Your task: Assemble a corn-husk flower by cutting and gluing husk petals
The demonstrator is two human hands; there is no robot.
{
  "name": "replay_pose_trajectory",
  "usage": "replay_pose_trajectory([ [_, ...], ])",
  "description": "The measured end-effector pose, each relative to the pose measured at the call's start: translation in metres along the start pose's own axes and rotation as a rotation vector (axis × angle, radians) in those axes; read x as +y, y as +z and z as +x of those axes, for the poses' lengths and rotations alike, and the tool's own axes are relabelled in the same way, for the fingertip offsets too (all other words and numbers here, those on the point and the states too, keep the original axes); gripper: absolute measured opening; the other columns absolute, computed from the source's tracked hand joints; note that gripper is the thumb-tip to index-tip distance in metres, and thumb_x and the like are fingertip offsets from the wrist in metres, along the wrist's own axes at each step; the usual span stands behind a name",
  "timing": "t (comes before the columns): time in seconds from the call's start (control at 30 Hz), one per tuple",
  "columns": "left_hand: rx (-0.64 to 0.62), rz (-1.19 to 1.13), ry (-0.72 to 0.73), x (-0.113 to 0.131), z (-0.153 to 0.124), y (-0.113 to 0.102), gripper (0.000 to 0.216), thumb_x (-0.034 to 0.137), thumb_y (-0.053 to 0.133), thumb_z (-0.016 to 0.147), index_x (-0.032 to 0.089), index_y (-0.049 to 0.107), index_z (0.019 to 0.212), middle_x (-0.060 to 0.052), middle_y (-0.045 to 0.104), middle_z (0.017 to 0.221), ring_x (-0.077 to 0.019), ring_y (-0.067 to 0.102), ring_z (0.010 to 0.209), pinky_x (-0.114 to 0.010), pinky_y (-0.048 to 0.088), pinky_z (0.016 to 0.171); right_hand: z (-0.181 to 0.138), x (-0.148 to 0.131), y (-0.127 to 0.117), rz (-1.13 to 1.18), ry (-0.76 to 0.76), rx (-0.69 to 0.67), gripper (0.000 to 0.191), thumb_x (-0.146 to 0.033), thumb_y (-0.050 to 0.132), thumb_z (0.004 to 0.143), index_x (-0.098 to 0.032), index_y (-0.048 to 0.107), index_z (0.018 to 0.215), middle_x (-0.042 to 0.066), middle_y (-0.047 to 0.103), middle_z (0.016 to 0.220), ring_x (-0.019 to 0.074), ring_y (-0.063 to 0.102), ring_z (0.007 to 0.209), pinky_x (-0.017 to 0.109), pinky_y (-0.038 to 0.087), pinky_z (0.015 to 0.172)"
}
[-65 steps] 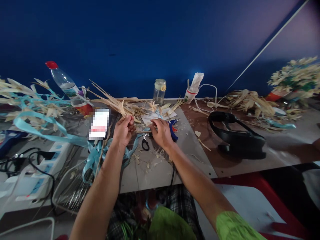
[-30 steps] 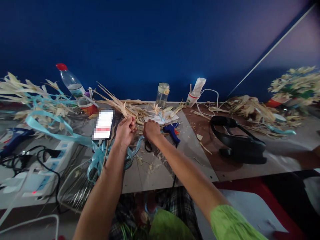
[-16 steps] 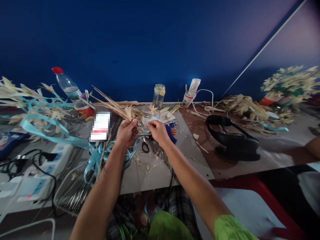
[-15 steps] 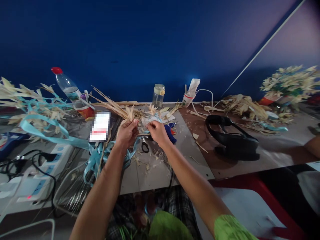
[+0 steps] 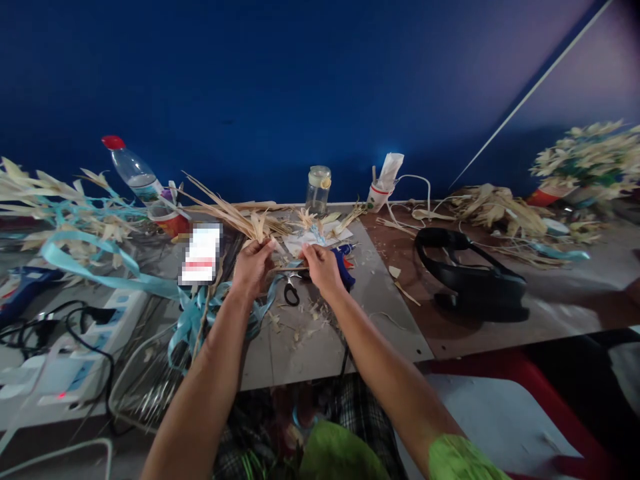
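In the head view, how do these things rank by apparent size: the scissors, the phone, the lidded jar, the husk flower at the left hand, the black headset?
Largest to smallest:
1. black headset
2. phone
3. lidded jar
4. scissors and husk flower: not ranked, their visible parts look alike

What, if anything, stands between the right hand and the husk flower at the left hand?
Nothing visible stands between the right hand and the husk flower's petals. The left hand hides its base; the scissors lie off that line, nearer the wearer.

2 hands (image 5: 251,267) — the left pinching a pale husk flower (image 5: 259,225) — are near scissors (image 5: 289,287).
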State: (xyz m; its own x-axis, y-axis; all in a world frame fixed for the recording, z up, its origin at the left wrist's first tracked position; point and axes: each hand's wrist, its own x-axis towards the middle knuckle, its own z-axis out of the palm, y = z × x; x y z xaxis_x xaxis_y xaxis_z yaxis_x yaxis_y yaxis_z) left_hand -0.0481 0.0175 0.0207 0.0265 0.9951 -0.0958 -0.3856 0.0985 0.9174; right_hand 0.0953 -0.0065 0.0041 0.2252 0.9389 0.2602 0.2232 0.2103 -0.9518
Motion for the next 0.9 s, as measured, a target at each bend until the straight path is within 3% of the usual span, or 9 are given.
replay_pose_trajectory([
  [0.17, 0.031, 0.038, 0.078, -0.002, 0.003, -0.001, 0.023, 0.031, 0.071, 0.062, 0.016, 0.061, 0.076, 0.009, 0.037, 0.049, -0.0021, 0.030, 0.038, -0.016, 0.032, 0.041, 0.017, 0.000, -0.021, 0.087, -0.011, 0.286, 0.021, -0.026, 0.050, 0.069, -0.015, 0.058, 0.085, 0.000, 0.054, 0.074, 0.0102, 0.046, 0.061, 0.022, 0.038, 0.058],
  [0.37, 0.054, -0.089, 0.137, 0.005, 0.002, -0.002, 0.022, 0.031, 0.071, 0.065, 0.014, 0.057, 0.069, 0.009, 0.034, 0.047, -0.0013, 0.027, 0.038, -0.014, 0.027, 0.038, 0.026, -0.020, -0.037, 0.213, -0.012, 0.266, 0.017, -0.025, 0.052, 0.071, -0.015, 0.059, 0.083, -0.003, 0.048, 0.062, 0.0077, 0.041, 0.054, 0.021, 0.035, 0.053],
  [0.57, 0.049, -0.171, 0.155, 0.009, 0.004, -0.008, 0.021, 0.029, 0.070, 0.067, 0.013, 0.057, 0.067, 0.006, 0.040, 0.051, -0.0007, 0.029, 0.038, -0.015, 0.028, 0.038, 0.031, -0.025, -0.022, 0.063, -0.071, 0.067, 0.028, -0.042, 0.049, 0.080, -0.016, 0.059, 0.075, -0.002, 0.050, 0.058, 0.0088, 0.044, 0.053, 0.021, 0.036, 0.053],
  [0.7, 0.075, -0.168, 0.134, 0.008, 0.004, -0.008, 0.018, 0.027, 0.070, 0.066, 0.013, 0.059, 0.071, 0.007, 0.041, 0.051, -0.0006, 0.029, 0.037, -0.015, 0.028, 0.038, 0.044, -0.010, 0.000, -0.177, -0.052, -0.197, 0.021, -0.032, 0.052, 0.077, -0.016, 0.065, 0.082, 0.002, 0.063, 0.072, 0.0144, 0.056, 0.069, 0.026, 0.043, 0.068],
  [0.83, 0.084, -0.176, 0.118, 0.007, 0.006, -0.008, 0.019, 0.026, 0.070, 0.065, 0.014, 0.059, 0.076, 0.007, 0.041, 0.051, -0.0008, 0.029, 0.036, -0.016, 0.027, 0.037, 0.062, -0.001, 0.026, -0.364, -0.026, -0.276, 0.023, -0.020, 0.051, 0.076, -0.017, 0.064, 0.094, 0.007, 0.067, 0.099, 0.0188, 0.059, 0.094, 0.029, 0.042, 0.085],
  [0.9, 0.080, -0.189, 0.133, 0.006, 0.007, -0.009, 0.019, 0.026, 0.070, 0.065, 0.014, 0.059, 0.076, 0.007, 0.042, 0.052, -0.0009, 0.029, 0.036, -0.016, 0.026, 0.037, 0.070, 0.000, 0.039, -0.471, -0.054, -0.311, 0.024, -0.017, 0.049, 0.075, -0.017, 0.063, 0.094, 0.009, 0.067, 0.099, 0.0199, 0.059, 0.094, 0.029, 0.042, 0.084],
])
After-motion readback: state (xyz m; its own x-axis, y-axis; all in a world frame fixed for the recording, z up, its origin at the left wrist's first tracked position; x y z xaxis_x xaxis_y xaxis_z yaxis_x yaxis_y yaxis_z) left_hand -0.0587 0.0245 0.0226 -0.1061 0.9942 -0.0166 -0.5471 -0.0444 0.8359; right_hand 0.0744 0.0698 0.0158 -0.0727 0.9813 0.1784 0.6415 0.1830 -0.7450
